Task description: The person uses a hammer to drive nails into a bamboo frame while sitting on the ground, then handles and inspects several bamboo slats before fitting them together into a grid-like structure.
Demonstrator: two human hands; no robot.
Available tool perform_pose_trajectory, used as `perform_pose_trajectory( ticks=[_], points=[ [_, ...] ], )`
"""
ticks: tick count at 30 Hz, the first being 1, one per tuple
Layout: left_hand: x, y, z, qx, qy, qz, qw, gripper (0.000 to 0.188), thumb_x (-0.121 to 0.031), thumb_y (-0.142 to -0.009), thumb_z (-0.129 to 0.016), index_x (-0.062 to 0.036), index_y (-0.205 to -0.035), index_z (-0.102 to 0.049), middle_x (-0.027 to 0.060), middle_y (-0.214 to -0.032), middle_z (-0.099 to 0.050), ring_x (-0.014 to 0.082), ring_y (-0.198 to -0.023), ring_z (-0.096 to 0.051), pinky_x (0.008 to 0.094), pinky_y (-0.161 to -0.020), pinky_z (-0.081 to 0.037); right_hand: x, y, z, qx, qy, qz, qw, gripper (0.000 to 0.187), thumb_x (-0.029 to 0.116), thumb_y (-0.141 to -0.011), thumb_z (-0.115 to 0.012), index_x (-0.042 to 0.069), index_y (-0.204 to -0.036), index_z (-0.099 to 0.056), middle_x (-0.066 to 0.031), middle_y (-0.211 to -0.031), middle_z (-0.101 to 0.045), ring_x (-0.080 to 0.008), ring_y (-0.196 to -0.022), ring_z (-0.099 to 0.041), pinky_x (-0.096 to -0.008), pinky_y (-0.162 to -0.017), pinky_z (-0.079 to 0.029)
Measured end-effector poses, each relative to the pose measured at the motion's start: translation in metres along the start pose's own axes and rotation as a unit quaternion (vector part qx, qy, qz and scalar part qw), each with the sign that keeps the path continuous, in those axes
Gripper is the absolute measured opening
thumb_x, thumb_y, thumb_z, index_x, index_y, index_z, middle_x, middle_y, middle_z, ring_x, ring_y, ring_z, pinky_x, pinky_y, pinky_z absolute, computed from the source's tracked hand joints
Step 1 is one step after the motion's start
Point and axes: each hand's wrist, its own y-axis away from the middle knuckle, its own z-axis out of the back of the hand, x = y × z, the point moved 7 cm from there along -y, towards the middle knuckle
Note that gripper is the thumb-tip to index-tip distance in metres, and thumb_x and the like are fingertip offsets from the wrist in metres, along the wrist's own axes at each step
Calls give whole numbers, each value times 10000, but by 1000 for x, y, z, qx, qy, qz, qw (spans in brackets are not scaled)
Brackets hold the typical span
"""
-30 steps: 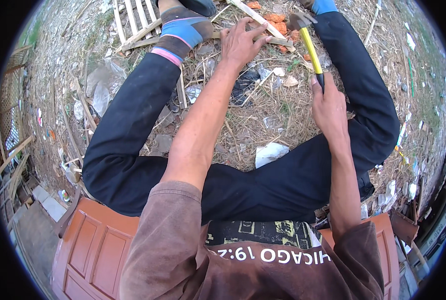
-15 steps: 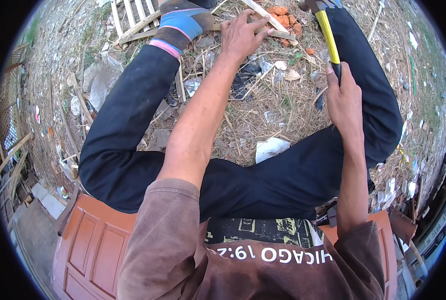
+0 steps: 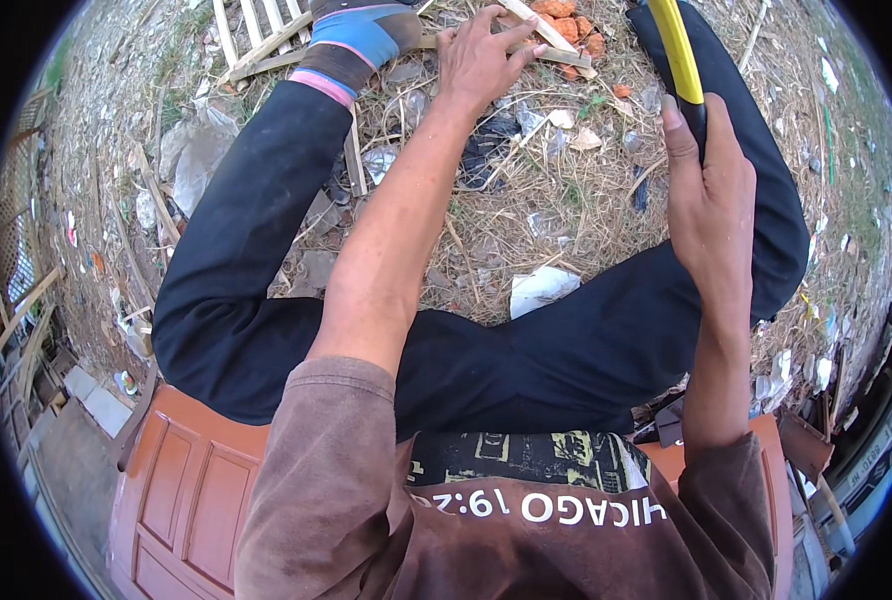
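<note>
My right hand is wrapped round the black grip of a hammer with a yellow handle. The hammer's head lies beyond the top edge, out of view. At the top middle, my left hand rests over thin wooden slats, its fingers spread. Whether a nail or anything small sits under those fingers I cannot make out. More slats of a wooden frame lie to the left, by my foot in a striped sock.
Orange-red brick chunks lie beside the slats. Dry grass, stones and plastic scraps cover the ground between my legs, with a white piece near my thigh. I sit on a brown panelled door. A vehicle stands at the right edge.
My right hand has raised the hammer, so its head has left the view. My left hand stays nearly where it was on the slats.
</note>
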Motion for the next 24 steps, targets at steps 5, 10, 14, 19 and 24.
perform_pose_trajectory(
  ticks=[5,10,14,19,24],
  points=[
    [-8,-7,-3,2,8,2,1000,437,-598,-917,-602,-391,-1296,-669,29,-1364,-567,210,-1204,-581,453,-966,-311,-69,-6,-36,69,134,-55,987,201,197,-1037,-508,-2,-1009,-498,-266,-686,-607,-486,-681,-606,-541,-595,-414],
    [-3,-1,-4,8,-16,-11,1000,424,-580,-925,-608,-387,-1298,-669,29,-1357,-569,211,-1194,-586,450,-979,-308,-38,1,-14,41,38,-64,996,206,196,-1032,-529,-8,-1015,-501,-265,-677,-595,-490,-658,-588,-540,-571,-403],
    [-2,0,-1,2,-2,-11,1000,421,-580,-922,-611,-388,-1291,-675,24,-1355,-571,212,-1172,-601,446,-965,-316,-50,-1,-29,21,15,-24,999,203,194,-1022,-545,-3,-1035,-497,-271,-644,-584,-496,-621,-585,-553,-558,-398],
    [-13,-5,-4,6,-12,-9,1000,425,-573,-909,-629,-383,-1286,-679,29,-1335,-589,219,-1182,-597,442,-958,-323,-48,-11,-24,33,98,33,994,158,138,-995,-566,3,-1014,-488,-268,-639,-573,-494,-639,-584,-544,-556,-405],
    [-13,-1,21,67,92,57,992,349,-301,-949,-629,-194,-1274,-695,86,-1338,-553,299,-1224,-543,507,-984,-347,26,-3,10,-2,16,67,998,158,139,-1001,-584,11,-1030,-496,-238,-615,-555,-460,-606,-586,-491,-510,-396]
  ],
)
